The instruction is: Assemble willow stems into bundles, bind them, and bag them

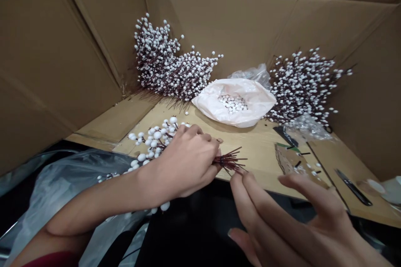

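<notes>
My left hand [191,158] is wrapped round a bundle of white berry stems [156,135] at the near edge of the table. The berry heads stick out to the left of the fist, and some hang below my forearm. To the right of the fist, the brown stem ends [232,159] fan out. My right hand [291,217] has its fingers apart and holds nothing. Two of its fingertips are at or just below the stem ends; whether they touch them I cannot tell.
A white bag [206,106] of loose white berries stands mid-table. Berry branches are heaped at the back left [169,62] and right [303,83]. A utility knife [354,187] and a cardboard piece [283,159] lie at right. Cardboard walls [232,21] surround the table; clear plastic [72,192] hangs at left.
</notes>
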Action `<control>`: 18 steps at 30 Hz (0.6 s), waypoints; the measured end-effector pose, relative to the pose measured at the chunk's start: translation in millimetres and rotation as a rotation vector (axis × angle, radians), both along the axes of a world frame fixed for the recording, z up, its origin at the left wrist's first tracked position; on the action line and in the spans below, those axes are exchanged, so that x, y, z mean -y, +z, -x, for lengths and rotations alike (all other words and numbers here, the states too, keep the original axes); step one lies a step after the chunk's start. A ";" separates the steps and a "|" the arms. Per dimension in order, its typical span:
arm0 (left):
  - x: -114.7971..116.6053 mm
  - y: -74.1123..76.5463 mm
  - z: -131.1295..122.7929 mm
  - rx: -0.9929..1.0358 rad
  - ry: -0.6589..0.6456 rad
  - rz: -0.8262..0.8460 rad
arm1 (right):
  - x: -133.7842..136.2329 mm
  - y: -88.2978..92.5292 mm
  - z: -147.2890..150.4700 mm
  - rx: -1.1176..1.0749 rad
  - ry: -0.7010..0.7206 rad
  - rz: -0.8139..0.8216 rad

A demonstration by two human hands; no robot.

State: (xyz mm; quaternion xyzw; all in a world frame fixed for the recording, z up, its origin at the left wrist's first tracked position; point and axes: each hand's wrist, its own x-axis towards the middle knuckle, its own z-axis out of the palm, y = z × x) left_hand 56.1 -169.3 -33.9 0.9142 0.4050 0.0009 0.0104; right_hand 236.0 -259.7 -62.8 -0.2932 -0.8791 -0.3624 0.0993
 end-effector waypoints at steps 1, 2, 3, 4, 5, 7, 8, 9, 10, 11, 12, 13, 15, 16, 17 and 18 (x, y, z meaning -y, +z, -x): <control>0.5 -0.3 0.0 -0.002 -0.002 -0.001 | 1.9 -0.5 -1.2 0.011 0.008 -0.002; 0.9 -0.9 0.0 -0.003 -0.005 -0.003 | 3.3 -0.7 -2.4 0.021 0.015 -0.003; 1.3 -1.8 0.0 0.001 -0.009 -0.009 | 4.2 -0.6 -3.5 0.030 0.022 -0.004; 1.5 -3.1 0.1 0.009 -0.015 -0.022 | 4.6 -0.1 -4.6 0.036 0.030 -0.009; 1.7 -4.5 0.2 0.019 -0.024 -0.038 | 4.3 0.9 -5.5 0.043 0.036 -0.016; 2.0 -7.3 0.5 0.039 -0.044 -0.072 | 2.5 4.2 -6.9 0.056 0.057 -0.044; 2.3 -8.2 0.6 0.047 -0.052 -0.086 | 1.2 6.4 -7.2 0.059 0.070 -0.063; 2.7 -8.7 0.8 0.053 -0.057 -0.095 | -0.1 8.7 -7.4 0.057 0.076 -0.081; 3.2 -8.6 1.0 0.058 -0.060 -0.097 | -1.3 11.1 -7.4 0.045 0.085 -0.098; 3.9 -8.1 1.1 0.059 -0.058 -0.093 | -2.4 13.4 -7.3 0.031 0.097 -0.110; 4.6 -7.3 1.3 0.058 -0.057 -0.085 | -3.1 15.7 -7.2 0.018 0.111 -0.113; 5.4 -6.5 1.4 0.051 -0.055 -0.070 | -3.5 17.7 -7.1 0.010 0.124 -0.108; 6.5 -5.1 1.6 0.039 -0.053 -0.052 | -3.3 21.3 -7.2 0.015 0.145 -0.075; 6.9 -4.8 1.6 0.038 -0.055 -0.054 | -2.7 22.6 -7.5 0.024 0.146 -0.051; 7.2 -4.7 1.7 0.041 -0.060 -0.064 | -1.8 23.7 -7.8 0.031 0.132 -0.025; 7.5 -4.8 1.8 0.046 -0.067 -0.078 | -0.7 24.3 -8.4 0.033 0.115 -0.006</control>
